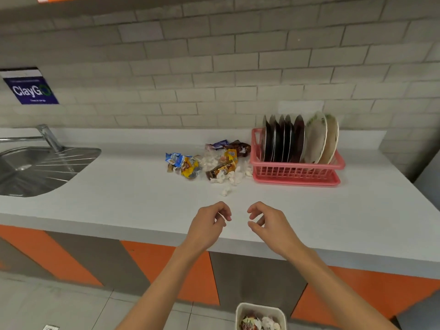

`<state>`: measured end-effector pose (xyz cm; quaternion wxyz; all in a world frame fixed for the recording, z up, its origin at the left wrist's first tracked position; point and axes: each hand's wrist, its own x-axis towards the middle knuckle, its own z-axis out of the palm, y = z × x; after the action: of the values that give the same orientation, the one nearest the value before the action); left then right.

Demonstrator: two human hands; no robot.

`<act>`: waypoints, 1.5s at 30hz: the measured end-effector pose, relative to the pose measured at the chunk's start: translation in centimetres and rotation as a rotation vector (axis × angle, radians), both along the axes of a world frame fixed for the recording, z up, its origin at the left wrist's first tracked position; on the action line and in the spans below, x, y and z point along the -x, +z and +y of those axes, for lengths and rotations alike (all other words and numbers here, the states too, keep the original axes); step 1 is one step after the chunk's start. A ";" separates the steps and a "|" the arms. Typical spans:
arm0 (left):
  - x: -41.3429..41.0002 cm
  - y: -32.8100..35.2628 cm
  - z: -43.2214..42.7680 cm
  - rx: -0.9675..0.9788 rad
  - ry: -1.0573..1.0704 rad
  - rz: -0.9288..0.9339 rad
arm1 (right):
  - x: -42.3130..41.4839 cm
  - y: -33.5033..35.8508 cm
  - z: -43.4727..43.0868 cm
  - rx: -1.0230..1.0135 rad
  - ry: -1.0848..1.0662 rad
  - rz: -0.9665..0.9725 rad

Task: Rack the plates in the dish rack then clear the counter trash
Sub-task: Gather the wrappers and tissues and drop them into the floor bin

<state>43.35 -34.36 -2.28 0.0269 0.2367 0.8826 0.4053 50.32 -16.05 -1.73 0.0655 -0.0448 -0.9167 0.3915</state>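
With the plates point(285, 141) standing in the dish rack point(297, 173), we hold our left hand point(209, 222) and right hand point(269, 222) loosely curled and empty, while the trash point(214, 166) lies on the table point(119, 198) just left of that rack, nearer our left hand.

Plates point(289, 141) upright in pink rack point(296, 173) — trash point(215, 164) alongside

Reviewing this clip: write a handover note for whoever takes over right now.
Left hand and right hand: both empty, fingers loosely curled, over the counter near its front edge.
Plates: all in view stand in the pink dish rack; racking looks done.
Trash pile: wrappers and crumpled tissue on the counter, left of the rack.
Bin on the floor below already holds some trash.
Left: clear the pile into it.
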 end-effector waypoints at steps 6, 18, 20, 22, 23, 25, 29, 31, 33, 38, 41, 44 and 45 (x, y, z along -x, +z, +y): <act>10.5 -3.3 -1.4 0.030 0.022 -0.038 | 8.8 -3.5 -1.2 -0.062 -0.016 -0.098; 23.8 -9.8 -2.5 0.832 -0.234 0.018 | 20.1 -10.4 -1.4 -0.037 -0.111 -0.368; 24.8 -9.6 -2.2 0.872 -0.268 0.050 | 21.5 -11.1 -1.2 -0.053 -0.140 -0.355; 24.7 -9.9 -2.0 0.894 -0.313 0.055 | 22.7 -11.6 -1.5 -0.075 -0.151 -0.334; 24.8 -10.1 -2.1 0.890 -0.326 0.057 | 23.5 -11.8 -1.7 -0.089 -0.147 -0.320; 25.7 -10.1 -2.1 0.838 -0.323 0.052 | 25.4 -12.0 -2.1 -0.139 -0.127 -0.301; 28.8 -9.5 -1.2 0.673 -0.258 0.130 | 28.3 -12.6 -2.7 -0.299 -0.045 -0.301; 29.7 -9.2 0.0 0.647 -0.256 0.200 | 28.4 -13.0 -2.6 -0.361 -0.002 -0.305; 30.6 -9.0 1.5 0.678 -0.286 0.261 | 27.9 -13.5 -2.1 -0.361 0.020 -0.278; 32.0 -9.9 3.4 0.737 -0.323 0.241 | 26.1 -14.2 0.4 -0.266 -0.053 -0.250; 32.0 -11.2 3.5 0.690 -0.341 0.211 | 25.3 -14.5 1.3 -0.168 -0.136 -0.227; 31.7 -12.0 3.5 0.524 -0.319 0.160 | 24.8 -14.7 1.5 -0.085 -0.192 -0.190; 31.3 -12.2 3.5 0.477 -0.314 0.141 | 24.7 -14.7 1.5 -0.073 -0.207 -0.184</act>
<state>12.04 -30.87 -14.48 0.0827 0.3850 0.9052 0.1599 25.65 -14.60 -16.45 0.0230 -0.1725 -0.9229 0.3434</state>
